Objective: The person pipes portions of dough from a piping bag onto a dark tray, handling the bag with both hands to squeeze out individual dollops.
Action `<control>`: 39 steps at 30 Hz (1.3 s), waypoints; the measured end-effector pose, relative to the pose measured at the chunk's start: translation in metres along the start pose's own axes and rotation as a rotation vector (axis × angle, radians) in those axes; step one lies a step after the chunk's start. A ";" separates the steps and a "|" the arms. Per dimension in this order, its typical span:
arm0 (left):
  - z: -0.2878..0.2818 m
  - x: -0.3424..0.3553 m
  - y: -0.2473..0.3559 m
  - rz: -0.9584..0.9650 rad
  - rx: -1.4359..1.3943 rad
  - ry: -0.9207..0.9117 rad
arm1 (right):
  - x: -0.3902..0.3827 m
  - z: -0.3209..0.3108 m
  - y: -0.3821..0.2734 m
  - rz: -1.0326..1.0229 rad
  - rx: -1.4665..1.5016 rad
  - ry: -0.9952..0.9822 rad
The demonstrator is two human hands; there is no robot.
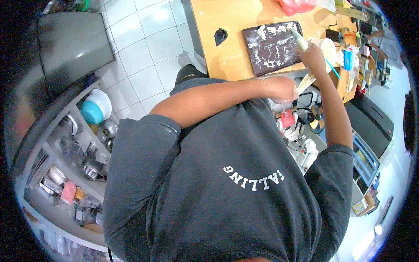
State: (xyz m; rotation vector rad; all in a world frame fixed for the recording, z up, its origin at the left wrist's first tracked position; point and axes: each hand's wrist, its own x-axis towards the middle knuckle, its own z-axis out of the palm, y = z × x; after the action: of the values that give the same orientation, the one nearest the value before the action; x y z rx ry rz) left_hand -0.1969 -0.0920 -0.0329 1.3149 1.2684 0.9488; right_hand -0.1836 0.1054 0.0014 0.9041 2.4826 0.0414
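A piping bag (pixel 301 42) of pale cream stretches between my two hands over the table's edge. My right hand (pixel 312 56) is closed round its front part, with the tip pointing at the far right corner of a dark brown tray (pixel 260 69). My left hand (pixel 283 89) is in front of my body, its fingers closed on the bag's twisted rear end (pixel 306 82). White cream dollops (pixel 271 29) lie in a row along the tray's far side. Smears of cream cover much of its surface.
The tray lies on a wooden table (pixel 227 59) with a cable hole (pixel 221 36). Right of it stand a white tub (pixel 327 49), a blue stick (pixel 332 70) and a blue packet (pixel 348 59). A red plastic bag (pixel 297 6) lies at the back. Shelves hold bowls (pixel 97 107) at left.
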 end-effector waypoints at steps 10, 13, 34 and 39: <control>0.011 -0.013 -0.014 -0.150 -0.120 -0.049 | -0.006 0.039 0.003 0.091 0.258 -0.043; 0.018 -0.017 -0.020 -0.148 -0.104 0.019 | -0.007 0.051 0.001 0.093 0.263 0.031; 0.038 -0.041 0.034 -0.588 -0.036 0.323 | -0.014 0.164 0.026 0.297 2.193 -0.741; 0.028 -0.033 0.066 -0.543 0.058 0.406 | -0.030 0.166 0.040 0.222 2.412 -0.722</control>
State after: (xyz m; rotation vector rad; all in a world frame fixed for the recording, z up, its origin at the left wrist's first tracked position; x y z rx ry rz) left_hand -0.1622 -0.1231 0.0308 0.7633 1.8551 0.8066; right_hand -0.0636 0.0961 -0.1232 1.2574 0.6020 -2.7710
